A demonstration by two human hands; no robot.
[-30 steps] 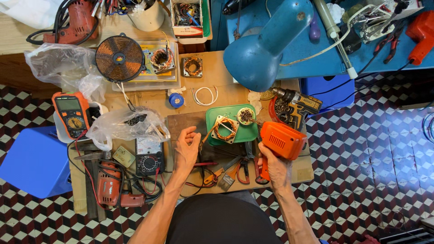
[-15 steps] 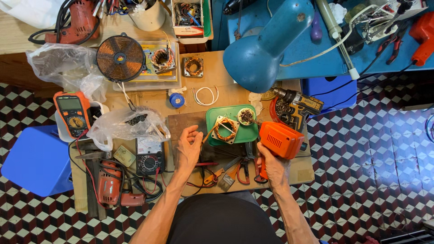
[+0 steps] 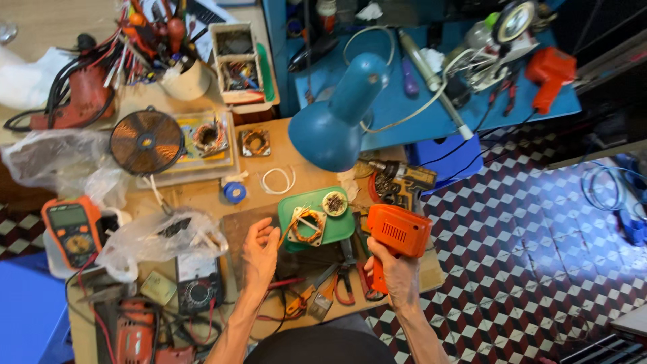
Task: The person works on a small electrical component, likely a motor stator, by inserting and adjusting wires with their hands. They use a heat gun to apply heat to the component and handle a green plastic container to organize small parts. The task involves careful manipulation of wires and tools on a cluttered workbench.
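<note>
While the left hand (image 3: pixel 259 251) hovers, the right hand's (image 3: pixel 391 269) grip wraps the orange tool (image 3: pixel 394 236) — upright.

Even, fairly bright light falls from above on the bench (image 3: pixel 202 195), and colours are strong. Shadows are soft and short. A plastic bag (image 3: pixel 158 236) shows pale glare. The floor (image 3: pixel 539 222) at right is dimmer, the top right corner dark. Edges bend slightly; fine detail is soft throughout
</note>
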